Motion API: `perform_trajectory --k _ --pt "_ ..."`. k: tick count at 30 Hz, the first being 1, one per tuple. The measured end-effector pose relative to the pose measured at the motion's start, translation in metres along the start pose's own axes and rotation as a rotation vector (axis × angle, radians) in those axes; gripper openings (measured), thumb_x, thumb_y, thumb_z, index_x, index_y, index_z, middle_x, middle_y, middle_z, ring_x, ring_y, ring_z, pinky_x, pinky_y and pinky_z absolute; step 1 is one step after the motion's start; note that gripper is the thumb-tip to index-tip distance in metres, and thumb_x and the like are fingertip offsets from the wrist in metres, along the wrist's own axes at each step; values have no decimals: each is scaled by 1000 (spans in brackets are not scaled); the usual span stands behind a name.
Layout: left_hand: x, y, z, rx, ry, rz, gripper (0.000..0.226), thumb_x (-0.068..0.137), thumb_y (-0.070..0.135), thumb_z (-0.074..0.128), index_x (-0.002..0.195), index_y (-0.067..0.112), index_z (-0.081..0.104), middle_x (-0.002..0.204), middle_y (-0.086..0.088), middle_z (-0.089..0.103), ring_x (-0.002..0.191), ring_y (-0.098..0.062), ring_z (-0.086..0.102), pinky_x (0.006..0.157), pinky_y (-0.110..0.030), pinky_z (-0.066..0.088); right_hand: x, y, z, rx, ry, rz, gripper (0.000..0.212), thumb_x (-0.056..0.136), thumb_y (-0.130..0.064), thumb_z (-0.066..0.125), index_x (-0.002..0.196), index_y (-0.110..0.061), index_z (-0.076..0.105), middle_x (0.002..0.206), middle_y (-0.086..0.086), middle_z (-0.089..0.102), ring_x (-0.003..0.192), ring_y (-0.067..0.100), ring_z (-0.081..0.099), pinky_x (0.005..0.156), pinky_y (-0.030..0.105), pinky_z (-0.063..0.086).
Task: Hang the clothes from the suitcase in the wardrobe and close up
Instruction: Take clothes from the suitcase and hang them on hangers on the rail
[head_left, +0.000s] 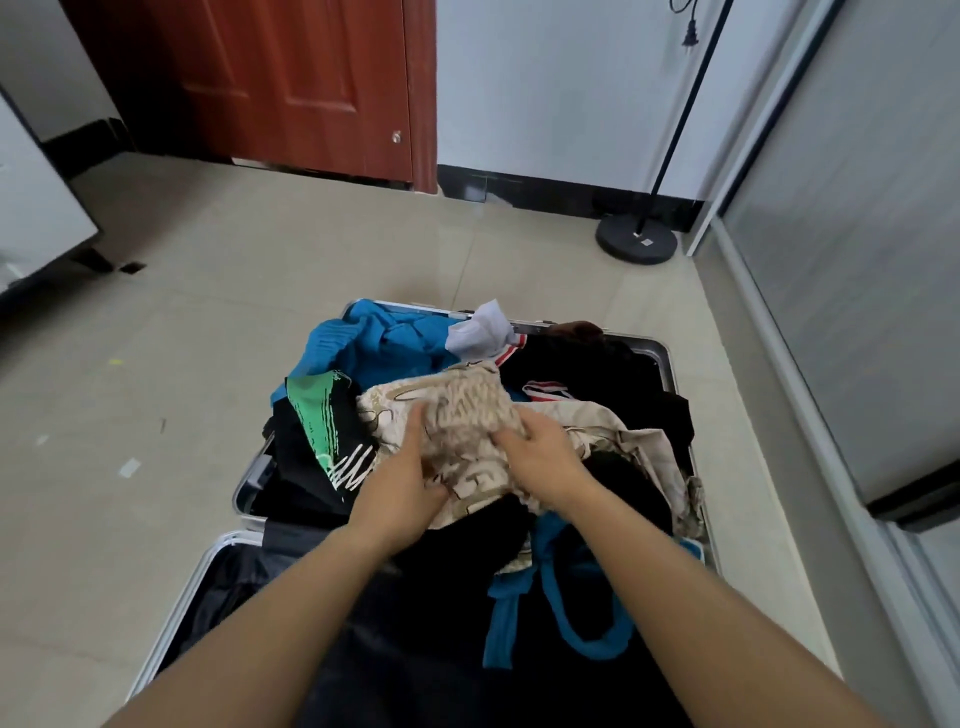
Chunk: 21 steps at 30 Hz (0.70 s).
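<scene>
Head view: an open suitcase (241, 491) with a silver rim is laid flat on the tiled floor (156, 338), heaped with loose clothes. A beige patterned garment (467, 415) is seen on top of the heap, near the middle. It is gripped by both hands. The left hand (400, 478) is closed on its left edge, thumb dug into the fabric, and the right hand (540, 457) is clamped on a bunched fold, fingers curled in. The two hands are close together, not touching. Packed around the garment are a blue garment (374, 343) at the far left, a black garment with green print (317, 410) just beside the left hand and a white piece (483, 327) at the far rim. Dark clothes are seen on the right, and a blue strap (550, 587) is draped below the right forearm. Part of the beige garment is overlapped by black cloth on the right side. Further off, a red-brown door (260, 78) is shut at the back, a black lamp base (636, 240) is stood by the skirting, and a frosted sliding panel (857, 260) runs along the right. White furniture (31, 208) is cut off at the left edge.
</scene>
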<state>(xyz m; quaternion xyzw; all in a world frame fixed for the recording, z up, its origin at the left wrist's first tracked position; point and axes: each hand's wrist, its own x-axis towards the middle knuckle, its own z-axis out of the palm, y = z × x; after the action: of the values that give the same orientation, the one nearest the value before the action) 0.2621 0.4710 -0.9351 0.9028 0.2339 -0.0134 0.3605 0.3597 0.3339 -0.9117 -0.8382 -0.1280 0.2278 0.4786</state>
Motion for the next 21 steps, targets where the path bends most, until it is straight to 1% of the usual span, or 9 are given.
perform_trajectory --k 1,3,5,7,8,10,14,17,21 --pt "4 6 -6 -60 27 -13 103 84 21 65 152 36 -11 104 0 65 90 -26 63 72 -32 45 -1 -19 -5 94 23 -30 15 94 -21 54 97 -19 68 93 -3 70 91 15 65 73 20 49" --pt "11 21 -21 -142 117 -26 100 84 24 66 154 34 -5 103 -5 62 86 -27 59 71 -33 43 -3 -59 -16 243 65 -101 14 91 -20 56 92 -12 68 93 8 72 89 25 68 73 30 53" --pt "21 41 -41 -200 195 -53 87 85 33 64 153 37 10 120 -13 54 100 -34 54 86 -37 45 -9 -99 -32 423 99 -157 12 89 -18 57 91 -13 68 96 11 73 93 28 70 81 42 56" --pt "30 66 -65 -269 196 -82 57 88 39 59 141 33 40 123 -14 56 111 -37 52 98 -41 42 -16 -136 -55 558 127 -212 10 88 -16 59 88 -15 68 100 14 73 95 27 71 85 45 56" --pt "32 79 -77 -360 183 -80 39 90 40 57 127 27 54 115 -14 62 108 -38 56 96 -44 45 -21 -152 -66 597 135 -237 10 88 -14 59 88 -15 69 101 15 73 94 26 71 85 44 56" --pt "31 115 -106 -599 184 -39 19 93 39 55 97 22 62 95 -10 68 94 -33 63 88 -50 53 -32 -188 -94 631 152 -289 11 91 -12 59 90 -16 70 99 13 74 93 24 71 85 42 57" --pt "16 187 -163 -872 241 93 20 96 30 52 81 25 62 72 7 65 77 -17 61 73 -36 51 -57 -253 -144 630 226 -388 11 95 -16 58 89 -19 67 103 10 73 100 26 70 93 48 54" --pt "2 241 -215 -1015 234 171 22 98 27 49 86 27 67 82 7 73 81 -15 68 76 -32 54 -83 -300 -180 590 315 -449 11 97 -20 58 91 -24 65 98 2 74 96 18 70 88 38 57" --pt "-29 316 -297 -1147 221 235 23 97 22 47 93 21 69 94 -2 74 86 -18 69 81 -34 53 -124 -361 -225 483 367 -389 13 94 -35 62 99 -24 67 92 -4 75 86 10 71 65 18 55"
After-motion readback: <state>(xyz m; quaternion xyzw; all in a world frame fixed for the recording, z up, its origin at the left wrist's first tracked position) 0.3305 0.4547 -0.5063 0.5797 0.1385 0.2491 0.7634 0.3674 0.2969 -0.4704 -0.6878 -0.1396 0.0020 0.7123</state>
